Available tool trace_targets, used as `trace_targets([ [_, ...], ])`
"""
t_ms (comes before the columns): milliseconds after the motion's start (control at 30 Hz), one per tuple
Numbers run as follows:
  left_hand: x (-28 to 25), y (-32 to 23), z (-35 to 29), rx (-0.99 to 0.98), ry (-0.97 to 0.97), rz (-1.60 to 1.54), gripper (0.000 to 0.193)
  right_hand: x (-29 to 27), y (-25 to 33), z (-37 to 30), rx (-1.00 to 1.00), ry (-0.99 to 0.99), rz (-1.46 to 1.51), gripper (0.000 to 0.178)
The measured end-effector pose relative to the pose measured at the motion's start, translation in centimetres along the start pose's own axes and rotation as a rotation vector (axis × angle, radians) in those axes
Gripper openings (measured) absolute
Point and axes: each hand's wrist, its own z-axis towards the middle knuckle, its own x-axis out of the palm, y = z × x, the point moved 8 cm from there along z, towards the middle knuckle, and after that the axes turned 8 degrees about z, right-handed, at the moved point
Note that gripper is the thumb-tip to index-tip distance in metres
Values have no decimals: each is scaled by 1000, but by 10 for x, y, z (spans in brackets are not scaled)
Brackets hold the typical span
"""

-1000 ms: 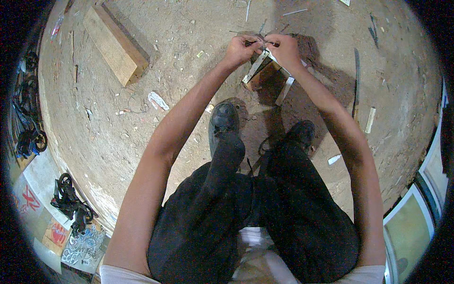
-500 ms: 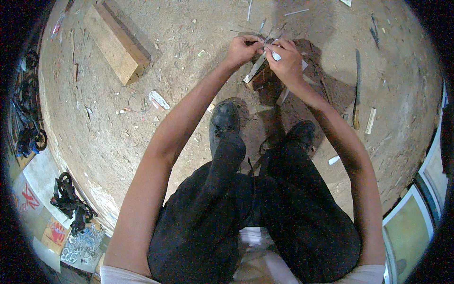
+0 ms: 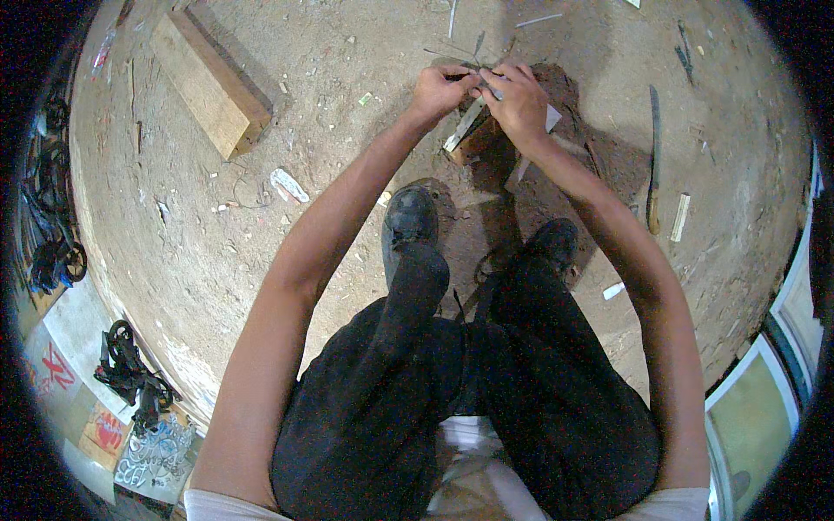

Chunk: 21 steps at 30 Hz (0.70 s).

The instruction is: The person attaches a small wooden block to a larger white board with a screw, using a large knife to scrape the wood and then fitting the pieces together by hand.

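Close together at the top centre, both hands work over a brown block [image 3: 475, 145] on the ground. My left hand [image 3: 440, 92] is closed in a pinch, thumb against forefinger. My right hand [image 3: 519, 102] is closed too, its fingertips almost meeting the left ones. Between them they hold thin dark strands [image 3: 478, 45], like wire or narrow strips, whose ends fan out beyond the fingers. A pale flat strip [image 3: 462, 126] slants along the block's left side, its upper end hidden by the hands. White paper-like scraps [image 3: 552, 118] show beside my right hand.
To the left lies a thick wooden beam [image 3: 204, 82]. A long blade with a wooden handle [image 3: 654, 161] rests on the right, beside a short pale stick [image 3: 681, 217]. My dark shoes [image 3: 410, 217] stand near the block. Litter dots the dirt floor [image 3: 339, 174].
Both hands stay together, with slight finger movement. My right hand has turned a little, and the white piece that showed under its fingers is now mostly out of sight.
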Motion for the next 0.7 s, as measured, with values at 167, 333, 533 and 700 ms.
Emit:
trace_targets([
  [167, 4, -19, -11, -167, 73, 158, 26, 6, -15, 1, 125, 67, 4, 27],
  [333, 0, -18, -11, -106, -9, 97, 19, 13, -20, -3, 170, 4, 43, 21],
  [533, 3, -21, -11, -3, 66, 122, 22, 27, -42, -10, 329, 48, 75, 19],
  [700, -2, -39, -16, 161, -17, 170, 13, 29, -43, -11, 387, 65, 176, 15],
])
